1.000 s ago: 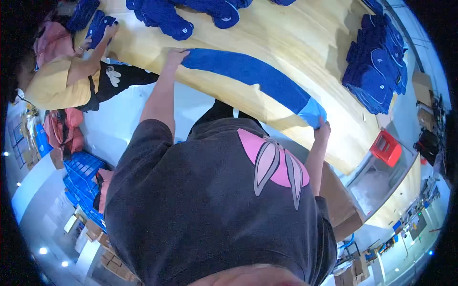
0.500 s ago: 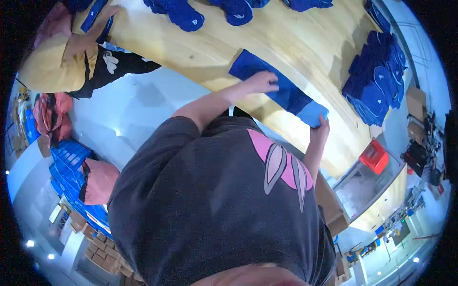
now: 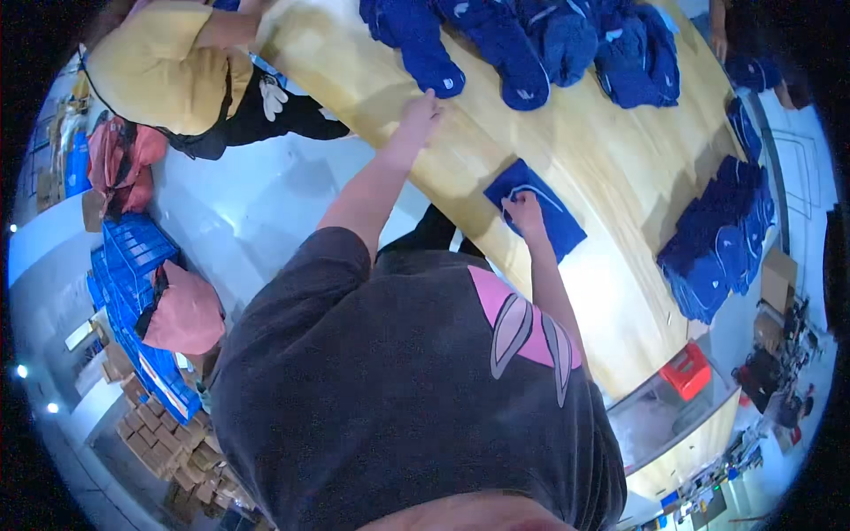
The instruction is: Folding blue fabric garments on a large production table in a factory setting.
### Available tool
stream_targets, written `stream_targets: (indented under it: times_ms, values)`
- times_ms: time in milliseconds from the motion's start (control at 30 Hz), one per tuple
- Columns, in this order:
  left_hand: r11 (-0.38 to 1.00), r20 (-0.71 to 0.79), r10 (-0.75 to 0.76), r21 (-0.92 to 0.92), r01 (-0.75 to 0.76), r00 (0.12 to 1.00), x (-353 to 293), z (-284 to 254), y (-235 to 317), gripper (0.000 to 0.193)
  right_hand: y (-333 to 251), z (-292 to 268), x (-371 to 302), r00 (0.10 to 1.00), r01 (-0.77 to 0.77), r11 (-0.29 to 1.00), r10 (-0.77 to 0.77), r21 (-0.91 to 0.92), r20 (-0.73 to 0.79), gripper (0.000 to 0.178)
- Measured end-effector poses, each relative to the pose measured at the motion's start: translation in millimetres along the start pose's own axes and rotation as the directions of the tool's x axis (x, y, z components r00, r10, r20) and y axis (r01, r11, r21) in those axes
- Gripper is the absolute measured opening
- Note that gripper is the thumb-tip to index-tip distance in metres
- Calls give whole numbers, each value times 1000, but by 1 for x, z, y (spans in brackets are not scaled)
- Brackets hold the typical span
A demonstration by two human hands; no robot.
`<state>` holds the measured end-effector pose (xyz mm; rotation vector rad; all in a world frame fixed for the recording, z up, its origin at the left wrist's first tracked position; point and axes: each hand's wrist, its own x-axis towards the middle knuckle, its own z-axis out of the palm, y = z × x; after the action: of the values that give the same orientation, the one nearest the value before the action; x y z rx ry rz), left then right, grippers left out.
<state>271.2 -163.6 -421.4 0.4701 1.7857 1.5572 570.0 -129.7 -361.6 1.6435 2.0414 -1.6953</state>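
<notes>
On the wooden table [image 3: 478, 146] in front of me lies a navy blue garment [image 3: 565, 232], folded into a compact rectangle with a pale trim line across it. My right hand [image 3: 525, 212] rests on this garment, its fingers curled in at the trim. Off to the left, my left hand [image 3: 420, 122] is stretched out over the table's near edge, fingers extended and holding nothing. Its fingertips come right up to the rounded end of another navy garment [image 3: 416, 53], which bears a small pale emblem; whether they touch it I cannot tell.
Several more navy garments [image 3: 505, 57] line the far side. A navy pile [image 3: 722, 243] sits at the right end, near a red container [image 3: 686, 372]. At the left stands a co-worker in a yellow top [image 3: 150, 66]. Blue crates [image 3: 133, 274] are on the floor behind.
The garment by my right hand went from a long strip to a shorter folded rectangle. My left hand left it and moved left and away toward the other garments. The view has shifted.
</notes>
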Motion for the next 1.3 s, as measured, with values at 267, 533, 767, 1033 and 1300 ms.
stream_targets:
  times_ms: [267,533,767,1033,1300]
  values:
    - [965,-139,-261,-60,255,955,58,-13,44,26,56,-26,-14,956,145,921,-225,-363,-189,50]
    - [725,291,-339,-525,446,895,-16,-2,111,33,65,-96,-10,942,-114,939,-2,-324,-337,58]
    - [273,771,-76,-594,757,633,-94,-16,193,22,-115,-23,-34,916,373,904,-324,210,-234,59]
    - [378,670,-387,-512,771,634,-68,-40,67,27,-56,-21,-2,974,113,993,-104,34,-200,30]
    - [829,478,-528,110,548,703,-86,-19,39,20,-56,-6,-21,985,-30,978,-7,-208,-174,44]
